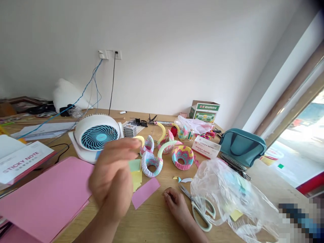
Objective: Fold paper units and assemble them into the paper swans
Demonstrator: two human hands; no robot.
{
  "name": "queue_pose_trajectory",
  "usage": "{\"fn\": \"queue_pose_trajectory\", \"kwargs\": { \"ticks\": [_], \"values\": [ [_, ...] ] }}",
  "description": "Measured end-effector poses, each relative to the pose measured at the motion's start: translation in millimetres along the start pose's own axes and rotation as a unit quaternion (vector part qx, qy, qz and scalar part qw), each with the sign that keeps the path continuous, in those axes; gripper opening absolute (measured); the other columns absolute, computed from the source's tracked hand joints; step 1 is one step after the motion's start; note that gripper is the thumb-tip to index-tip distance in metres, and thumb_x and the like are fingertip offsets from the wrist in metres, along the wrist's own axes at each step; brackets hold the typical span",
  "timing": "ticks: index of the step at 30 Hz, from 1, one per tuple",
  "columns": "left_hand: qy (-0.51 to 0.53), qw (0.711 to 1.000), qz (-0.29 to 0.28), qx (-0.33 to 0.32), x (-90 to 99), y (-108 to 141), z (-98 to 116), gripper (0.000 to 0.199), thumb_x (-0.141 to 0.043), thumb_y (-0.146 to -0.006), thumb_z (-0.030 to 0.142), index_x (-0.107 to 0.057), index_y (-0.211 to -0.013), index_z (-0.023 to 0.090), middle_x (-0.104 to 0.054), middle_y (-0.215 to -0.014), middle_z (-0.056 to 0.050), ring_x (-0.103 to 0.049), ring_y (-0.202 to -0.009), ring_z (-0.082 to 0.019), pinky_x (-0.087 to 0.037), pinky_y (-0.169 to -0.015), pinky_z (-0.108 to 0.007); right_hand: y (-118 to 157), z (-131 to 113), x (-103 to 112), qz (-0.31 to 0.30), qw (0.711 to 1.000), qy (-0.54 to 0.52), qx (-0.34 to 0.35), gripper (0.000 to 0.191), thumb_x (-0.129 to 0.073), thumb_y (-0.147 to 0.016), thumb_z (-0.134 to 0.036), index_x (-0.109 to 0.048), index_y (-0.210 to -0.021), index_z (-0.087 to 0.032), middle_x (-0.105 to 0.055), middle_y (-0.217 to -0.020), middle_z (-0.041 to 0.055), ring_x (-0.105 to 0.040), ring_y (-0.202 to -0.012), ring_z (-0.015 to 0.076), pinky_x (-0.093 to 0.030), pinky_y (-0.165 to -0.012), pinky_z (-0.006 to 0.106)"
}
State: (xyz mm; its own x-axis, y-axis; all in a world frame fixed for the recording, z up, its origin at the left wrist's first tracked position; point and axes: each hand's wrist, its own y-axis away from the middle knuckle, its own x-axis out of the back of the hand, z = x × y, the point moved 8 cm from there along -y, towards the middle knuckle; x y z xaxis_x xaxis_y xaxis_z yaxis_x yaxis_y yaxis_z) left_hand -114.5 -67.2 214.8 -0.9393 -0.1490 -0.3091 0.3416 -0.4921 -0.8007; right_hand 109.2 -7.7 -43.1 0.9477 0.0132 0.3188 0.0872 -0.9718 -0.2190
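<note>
My left hand (112, 177) is raised above the table, a little blurred. Its fingers reach to the right, the thumb stands apart from them, and nothing shows in its grasp. On the wood, my right hand (176, 202) rests with curled fingers and no visible object in them. Just right of it lie scissors (198, 212) with pale handles. A pink paper strip (146, 193) is between the hands, beside yellow and green sticky notes (136, 176). Behind stand a folded-paper swan (152, 164) with a pale green neck and a round folded-paper bowl (182, 158).
Large pink sheets (48, 195) lie at left, with a white fan (97, 136) behind them. A clear plastic bag (227, 192) spreads at right. Farther back are a sticky note box (206, 147), a teal bag (241, 146) and a green carton (205, 111).
</note>
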Motion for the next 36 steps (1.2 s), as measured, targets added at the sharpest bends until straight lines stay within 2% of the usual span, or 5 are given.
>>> {"fn": "queue_pose_trajectory", "kwargs": {
  "ticks": [3,8,23,30,36],
  "values": [
    [0.004,0.993,-0.026,0.111,-37.6,-22.7,-59.2,0.011,-0.061,-0.09,0.033,-0.069,-0.09,0.025,-0.067,-0.093,-0.004,-0.064,-0.095,-0.02,-0.052,-0.093,-0.039,-0.3,-1.6,2.4,0.008,1.0,-0.012,-0.005,0.023,-0.053,-0.092,-0.035,-0.06,-0.075,-0.021,-0.058,-0.067,0.0008,-0.053,-0.066,0.0183,-0.04,-0.062,0.028],
    [0.005,0.975,-0.02,0.222,-21.5,-12.0,-128.1,0.014,-0.061,-0.089,0.034,-0.064,-0.09,0.02,-0.067,-0.089,-0.003,-0.065,-0.084,-0.015,-0.053,-0.08,-0.028,-0.3,2.0,-0.4,-0.003,0.999,-0.035,-0.019,0.03,-0.052,-0.093,-0.042,-0.06,-0.074,-0.02,-0.057,-0.066,0.0008,-0.051,-0.064,0.0177,-0.038,-0.06,0.028],
    [-0.319,0.834,-0.426,-0.144,-144.7,16.7,-158.0,0.043,-0.057,-0.092,0.018,-0.05,-0.134,0.02,-0.061,-0.129,-0.011,-0.055,-0.119,-0.026,-0.044,-0.102,-0.043,-41.6,-35.6,101.7,0.188,0.964,-0.187,-0.002,0.033,-0.067,-0.084,-0.054,-0.065,-0.083,-0.021,-0.06,-0.071,-0.0005,-0.053,-0.064,0.0135,-0.046,-0.063,0.026],
    [-0.307,0.87,-0.371,-0.106,-93.4,42.9,-124.4,0.02,-0.051,-0.094,0.013,-0.058,-0.112,0.018,-0.066,-0.106,-0.008,-0.059,-0.103,-0.021,-0.048,-0.093,-0.037,-20.4,-9.9,79.7,0.101,0.985,-0.132,-0.036,0.036,-0.062,-0.088,-0.054,-0.067,-0.094,-0.019,-0.064,-0.075,0.002,-0.058,-0.067,0.0155,-0.05,-0.066,0.029],
    [-0.373,0.819,-0.432,0.052,-17.2,127.0,-149.5,0.017,-0.049,-0.092,0.009,-0.062,-0.092,0.019,-0.065,-0.089,-0.004,-0.062,-0.088,-0.018,-0.05,-0.077,-0.03,-8.1,-8.6,70.4,0.073,0.994,-0.08,-0.022,0.035,-0.057,-0.091,-0.052,-0.066,-0.095,-0.018,-0.065,-0.076,0.0036,-0.06,-0.068,0.0168,-0.049,-0.064,0.028]
  ]
}}
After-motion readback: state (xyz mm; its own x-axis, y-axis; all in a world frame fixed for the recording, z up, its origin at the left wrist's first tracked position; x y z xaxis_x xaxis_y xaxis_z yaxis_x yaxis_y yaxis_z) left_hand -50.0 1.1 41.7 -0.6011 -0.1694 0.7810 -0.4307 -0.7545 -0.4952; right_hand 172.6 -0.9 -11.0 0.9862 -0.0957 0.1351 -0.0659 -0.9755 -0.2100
